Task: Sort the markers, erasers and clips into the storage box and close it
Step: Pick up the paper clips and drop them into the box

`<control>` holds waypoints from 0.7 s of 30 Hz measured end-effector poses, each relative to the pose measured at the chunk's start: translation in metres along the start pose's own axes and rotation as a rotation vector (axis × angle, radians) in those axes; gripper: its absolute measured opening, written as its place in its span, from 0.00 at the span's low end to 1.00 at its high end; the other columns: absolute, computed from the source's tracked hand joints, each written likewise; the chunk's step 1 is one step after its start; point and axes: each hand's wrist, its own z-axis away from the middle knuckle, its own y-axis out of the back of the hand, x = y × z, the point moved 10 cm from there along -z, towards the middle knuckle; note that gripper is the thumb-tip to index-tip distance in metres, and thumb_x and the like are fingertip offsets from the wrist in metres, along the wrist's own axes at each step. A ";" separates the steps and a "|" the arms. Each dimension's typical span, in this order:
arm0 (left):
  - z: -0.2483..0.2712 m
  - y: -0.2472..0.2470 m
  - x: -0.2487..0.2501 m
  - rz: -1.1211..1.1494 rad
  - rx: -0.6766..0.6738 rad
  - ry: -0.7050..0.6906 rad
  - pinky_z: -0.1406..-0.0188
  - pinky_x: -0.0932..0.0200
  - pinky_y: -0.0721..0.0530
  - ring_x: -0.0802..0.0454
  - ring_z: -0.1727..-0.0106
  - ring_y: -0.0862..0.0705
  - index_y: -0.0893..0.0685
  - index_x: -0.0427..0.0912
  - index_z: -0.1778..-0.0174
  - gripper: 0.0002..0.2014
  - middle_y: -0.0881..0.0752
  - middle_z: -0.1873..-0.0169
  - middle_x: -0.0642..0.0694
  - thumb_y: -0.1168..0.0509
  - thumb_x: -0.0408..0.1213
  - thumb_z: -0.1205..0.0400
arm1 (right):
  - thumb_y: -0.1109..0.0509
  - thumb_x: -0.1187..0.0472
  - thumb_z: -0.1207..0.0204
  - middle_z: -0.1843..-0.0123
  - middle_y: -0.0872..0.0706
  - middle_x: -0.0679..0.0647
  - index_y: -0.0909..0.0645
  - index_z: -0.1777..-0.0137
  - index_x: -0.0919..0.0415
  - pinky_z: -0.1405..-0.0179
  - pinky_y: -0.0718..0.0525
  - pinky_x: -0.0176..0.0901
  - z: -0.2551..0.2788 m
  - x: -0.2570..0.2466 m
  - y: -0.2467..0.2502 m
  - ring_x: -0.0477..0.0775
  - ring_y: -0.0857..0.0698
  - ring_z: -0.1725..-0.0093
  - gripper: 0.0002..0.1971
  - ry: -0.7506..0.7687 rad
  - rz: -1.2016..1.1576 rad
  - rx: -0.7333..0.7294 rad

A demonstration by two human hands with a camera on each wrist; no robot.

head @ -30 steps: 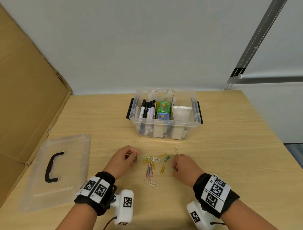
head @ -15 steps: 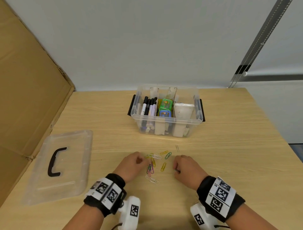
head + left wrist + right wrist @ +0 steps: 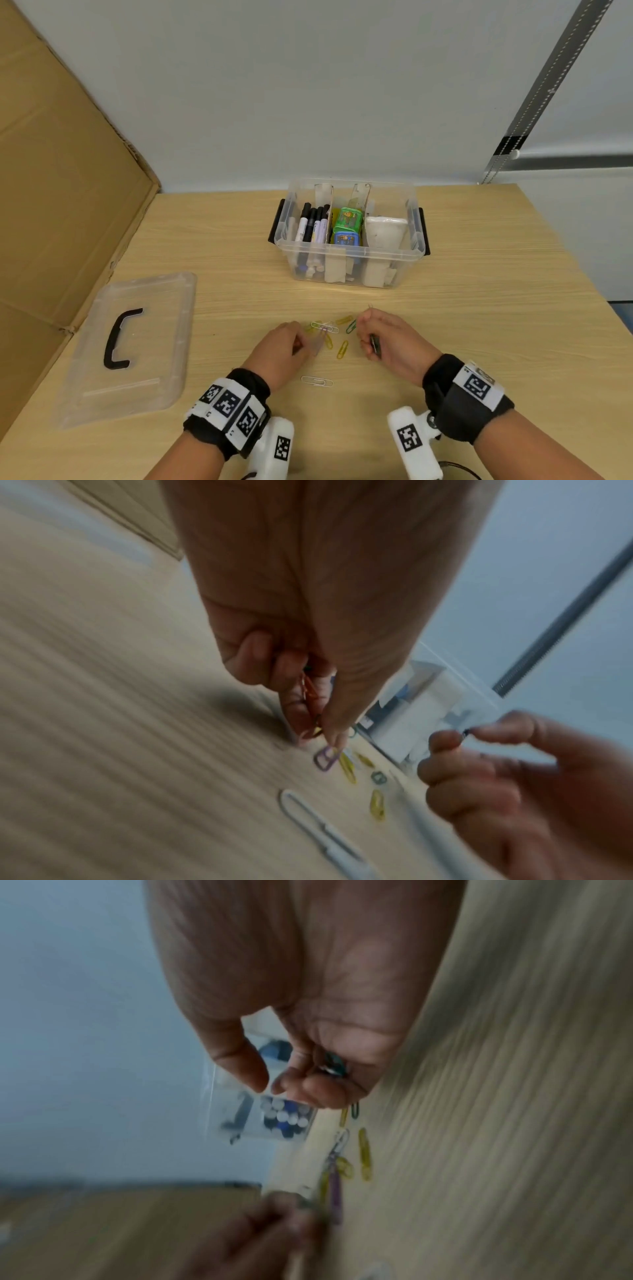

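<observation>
Several coloured paper clips lie scattered on the wooden table between my hands, with one white clip nearer to me. My left hand has its fingers curled round an orange clip and its fingertips pinch down at the purple clip. My right hand is curled round dark clips in its palm, beside a green clip. The clear storage box stands open behind, holding markers, erasers and a white pouch.
The box's clear lid with a black handle lies flat at the left. A large cardboard sheet leans along the table's left side. The table's right edge drops to the floor. A grey wall stands close behind the box.
Both hands have closed in on the clip pile from either side. The left hand moved right to the purple clip; the right hand shifted forward, still holding its clips.
</observation>
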 end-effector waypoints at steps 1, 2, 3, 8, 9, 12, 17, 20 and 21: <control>0.002 0.004 -0.001 0.068 0.003 0.000 0.56 0.70 0.24 0.57 0.56 0.20 0.22 0.46 0.55 0.02 0.18 0.57 0.51 0.35 0.39 0.19 | 0.36 0.68 0.22 0.72 0.25 0.47 0.22 0.60 0.58 0.70 0.25 0.39 -0.002 -0.008 -0.003 0.46 0.27 0.73 0.07 0.092 0.304 -0.008; 0.004 0.007 -0.001 0.146 -0.001 0.002 0.59 0.75 0.26 0.60 0.58 0.21 0.21 0.46 0.53 0.01 0.18 0.58 0.53 0.35 0.38 0.18 | 0.33 0.66 0.22 0.72 0.26 0.44 0.21 0.57 0.56 0.66 0.23 0.40 -0.002 -0.014 -0.010 0.45 0.26 0.72 0.05 0.188 0.617 -0.034; 0.006 0.009 -0.002 0.223 -0.017 0.008 0.60 0.76 0.27 0.63 0.59 0.21 0.20 0.47 0.51 0.02 0.19 0.59 0.56 0.36 0.37 0.18 | 0.33 0.64 0.23 0.71 0.26 0.43 0.20 0.54 0.54 0.63 0.23 0.41 -0.004 -0.014 -0.021 0.45 0.26 0.70 0.04 0.256 0.879 -0.087; 0.011 0.000 -0.017 0.795 -0.101 0.163 0.70 0.65 0.30 0.58 0.70 0.27 0.17 0.41 0.51 0.15 0.24 0.68 0.51 0.49 0.26 0.17 | 0.36 0.59 0.21 0.48 0.17 0.52 0.22 0.47 0.58 0.56 0.25 0.43 -0.008 -0.012 -0.044 0.51 0.21 0.55 0.06 0.314 1.423 -0.182; 0.012 -0.001 -0.018 0.896 -0.102 0.197 0.71 0.63 0.31 0.56 0.70 0.29 0.18 0.38 0.54 0.15 0.25 0.70 0.49 0.51 0.24 0.18 | 0.37 0.60 0.21 0.46 0.17 0.53 0.22 0.47 0.59 0.55 0.25 0.44 -0.009 -0.012 -0.045 0.53 0.20 0.52 0.06 0.308 1.445 -0.179; 0.012 -0.007 -0.019 0.925 -0.116 0.241 0.74 0.61 0.34 0.56 0.74 0.31 0.22 0.41 0.61 0.09 0.29 0.74 0.49 0.47 0.30 0.23 | 0.42 0.61 0.19 0.42 0.19 0.60 0.24 0.42 0.64 0.58 0.28 0.44 -0.009 -0.008 -0.053 0.60 0.19 0.46 0.11 0.297 1.581 -0.138; 0.015 -0.022 0.003 0.132 -0.203 -0.090 0.67 0.65 0.31 0.63 0.71 0.31 0.20 0.53 0.57 0.07 0.28 0.72 0.58 0.28 0.46 0.26 | 0.41 0.61 0.21 0.52 0.19 0.58 0.26 0.47 0.62 0.60 0.32 0.42 -0.010 -0.006 -0.047 0.56 0.21 0.56 0.07 0.230 1.458 -0.070; 0.016 -0.027 0.009 -0.087 -0.223 -0.154 0.58 0.66 0.26 0.62 0.56 0.22 0.19 0.50 0.50 0.12 0.22 0.60 0.61 0.27 0.47 0.26 | 0.40 0.63 0.19 0.66 0.25 0.48 0.30 0.61 0.55 0.67 0.29 0.37 -0.013 -0.004 -0.025 0.43 0.28 0.70 0.08 0.118 0.948 -0.053; 0.015 -0.025 0.011 -0.117 -0.213 -0.171 0.55 0.65 0.25 0.60 0.53 0.21 0.19 0.50 0.50 0.12 0.21 0.57 0.60 0.28 0.47 0.25 | 0.43 0.65 0.18 0.68 0.25 0.49 0.30 0.62 0.57 0.71 0.30 0.37 -0.012 -0.002 -0.019 0.43 0.30 0.73 0.10 0.066 0.672 -0.050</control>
